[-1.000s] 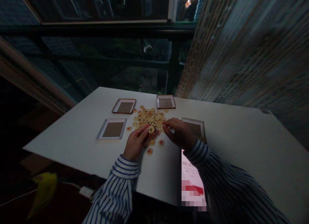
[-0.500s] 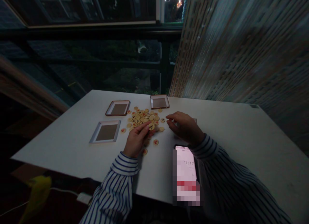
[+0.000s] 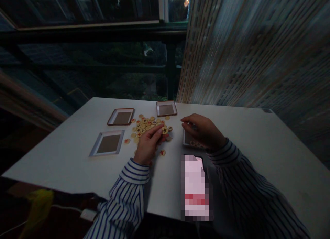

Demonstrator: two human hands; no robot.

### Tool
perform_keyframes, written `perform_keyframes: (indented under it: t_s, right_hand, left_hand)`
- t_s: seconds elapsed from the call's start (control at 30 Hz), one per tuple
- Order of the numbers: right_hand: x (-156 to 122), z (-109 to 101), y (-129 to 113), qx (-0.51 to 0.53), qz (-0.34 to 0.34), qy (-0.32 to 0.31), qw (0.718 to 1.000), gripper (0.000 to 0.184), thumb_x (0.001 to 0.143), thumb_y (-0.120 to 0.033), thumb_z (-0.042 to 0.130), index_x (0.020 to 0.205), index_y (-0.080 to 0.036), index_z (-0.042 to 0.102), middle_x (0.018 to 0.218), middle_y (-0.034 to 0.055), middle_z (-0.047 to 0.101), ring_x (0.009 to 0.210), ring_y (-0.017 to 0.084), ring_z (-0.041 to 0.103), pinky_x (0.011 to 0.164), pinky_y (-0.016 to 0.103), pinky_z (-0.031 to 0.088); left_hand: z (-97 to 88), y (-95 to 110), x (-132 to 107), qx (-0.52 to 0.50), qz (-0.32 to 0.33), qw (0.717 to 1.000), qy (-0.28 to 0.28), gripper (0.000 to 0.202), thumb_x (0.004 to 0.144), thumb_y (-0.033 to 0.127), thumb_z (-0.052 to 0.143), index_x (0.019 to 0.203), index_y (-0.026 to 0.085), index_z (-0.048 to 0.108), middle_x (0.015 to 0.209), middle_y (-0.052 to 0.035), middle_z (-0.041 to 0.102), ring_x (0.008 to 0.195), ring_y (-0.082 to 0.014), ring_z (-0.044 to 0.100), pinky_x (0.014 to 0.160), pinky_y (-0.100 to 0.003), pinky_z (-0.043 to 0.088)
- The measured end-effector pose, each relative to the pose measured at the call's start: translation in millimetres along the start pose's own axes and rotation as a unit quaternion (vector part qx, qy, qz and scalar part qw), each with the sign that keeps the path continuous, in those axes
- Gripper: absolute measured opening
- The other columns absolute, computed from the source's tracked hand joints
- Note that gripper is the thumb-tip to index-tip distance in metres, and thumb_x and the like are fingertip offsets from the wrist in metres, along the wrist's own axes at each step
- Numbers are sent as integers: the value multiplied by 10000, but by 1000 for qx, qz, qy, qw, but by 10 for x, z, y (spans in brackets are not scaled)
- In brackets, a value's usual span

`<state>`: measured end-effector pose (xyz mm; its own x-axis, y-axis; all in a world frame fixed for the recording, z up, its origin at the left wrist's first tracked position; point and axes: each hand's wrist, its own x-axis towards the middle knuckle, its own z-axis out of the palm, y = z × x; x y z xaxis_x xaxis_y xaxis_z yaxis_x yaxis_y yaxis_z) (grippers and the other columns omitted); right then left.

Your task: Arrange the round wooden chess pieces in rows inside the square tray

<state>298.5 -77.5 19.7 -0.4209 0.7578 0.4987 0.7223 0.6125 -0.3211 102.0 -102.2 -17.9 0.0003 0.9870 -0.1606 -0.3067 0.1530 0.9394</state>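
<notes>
A pile of round wooden chess discs (image 3: 146, 123) with red and black marks lies in the middle of a white table (image 3: 244, 136). My left hand (image 3: 148, 144) rests at the pile's near edge, fingers pinched on a disc with a black mark (image 3: 164, 130). My right hand (image 3: 202, 130) hovers with curled fingers over a white-rimmed tray (image 3: 186, 140) to the right of the pile; a few discs lie in that tray. Whether the right fingers hold a disc is hidden.
Two brown-rimmed trays (image 3: 120, 116) (image 3: 166, 108) sit behind the pile and a white-rimmed tray (image 3: 107, 143) sits to its left. A lit phone (image 3: 195, 187) lies near the table's front edge. Windows and a patterned curtain (image 3: 257, 50) stand behind.
My right hand has moved right, away from the pile and over the right tray. My left hand stays at the pile with the black-marked disc. The view has shifted to the right.
</notes>
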Motion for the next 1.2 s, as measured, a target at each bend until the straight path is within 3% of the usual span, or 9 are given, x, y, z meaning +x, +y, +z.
perform_keyframes:
  t_s: [0.13, 0.33, 0.53, 0.8, 1.0, 1.2]
  right_hand:
    - [8, -5, 23, 20, 12, 6, 1000, 192, 801, -222, 505, 922, -142, 631, 824, 69, 652, 719, 154, 585, 687, 281, 450]
    - [0, 40, 62, 35, 9, 0, 999, 188, 806, -214, 507, 926, -140, 631, 837, 65, 663, 740, 154, 597, 709, 282, 455]
    - [-12, 22, 107, 40, 15, -5, 999, 189, 801, -201, 506, 928, -136, 629, 847, 69, 666, 748, 152, 601, 703, 276, 458]
    - [-23, -38, 152, 41, 43, 28, 998, 188, 796, -192, 506, 942, -157, 619, 842, 51, 664, 727, 144, 599, 684, 267, 455]
    - [-25, -44, 202, 43, 58, 51, 996, 199, 794, -191, 503, 953, -150, 617, 843, 52, 661, 709, 140, 588, 665, 261, 449]
    - [-24, -49, 242, 42, 67, 79, 994, 207, 795, -210, 505, 957, -148, 617, 831, 48, 661, 683, 131, 580, 655, 263, 454]
  left_hand:
    - [62, 2, 51, -6, 15, 1000, -4, 356, 701, 283, 664, 1037, 174, 624, 929, -57, 672, 761, -116, 645, 630, -173, 490]
    - [171, -7, 132, 5, 19, 1000, -10, 337, 713, 293, 651, 1027, 177, 619, 878, -39, 660, 718, -103, 644, 615, -169, 492]
    - [292, -37, 254, 14, 72, 997, -24, 320, 716, 318, 637, 1004, 177, 627, 872, -33, 643, 739, -116, 644, 636, -189, 497]
    - [459, 16, 390, 39, 99, 993, -57, 332, 714, 347, 627, 990, 162, 632, 853, -37, 649, 694, -112, 626, 645, -224, 491]
    - [511, 81, 499, 81, 92, 990, -71, 337, 723, 348, 620, 1008, 167, 634, 780, -32, 666, 669, -112, 628, 587, -193, 478]
    - [566, 168, 601, 108, 91, 983, -120, 317, 747, 310, 603, 1021, 154, 629, 772, -47, 673, 669, -113, 623, 631, -216, 502]
